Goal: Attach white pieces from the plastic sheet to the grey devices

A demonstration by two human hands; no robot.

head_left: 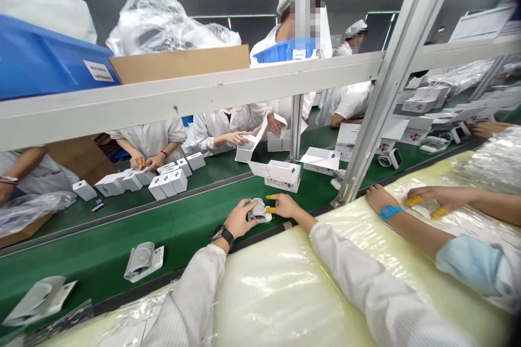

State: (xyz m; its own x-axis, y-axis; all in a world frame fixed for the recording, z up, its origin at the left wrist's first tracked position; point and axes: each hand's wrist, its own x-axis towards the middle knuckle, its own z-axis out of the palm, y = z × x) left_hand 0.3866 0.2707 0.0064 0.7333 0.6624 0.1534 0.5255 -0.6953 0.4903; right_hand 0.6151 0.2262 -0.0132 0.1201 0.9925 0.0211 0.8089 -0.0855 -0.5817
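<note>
My left hand (241,218), with a black watch on the wrist, is closed round the left side of a small white and grey device (258,209) over the green belt (195,222). My right hand (284,207) comes in from the right, with yellow covers on its thumb and index finger. Its thumb tip touches the device's right side, and the index finger is held apart above it. An open white box (283,176) stands just beyond my hands. Two grey devices on white cards (143,260) (38,299) lie on the belt to the left.
Clear plastic film (280,287) covers the near ledge. At right are another person's hands (443,200). A metal post (382,81) and crossbar (195,89) stand ahead. Across the belt, people handle small white boxes (169,181). Opened boxes (321,158) stand farther right.
</note>
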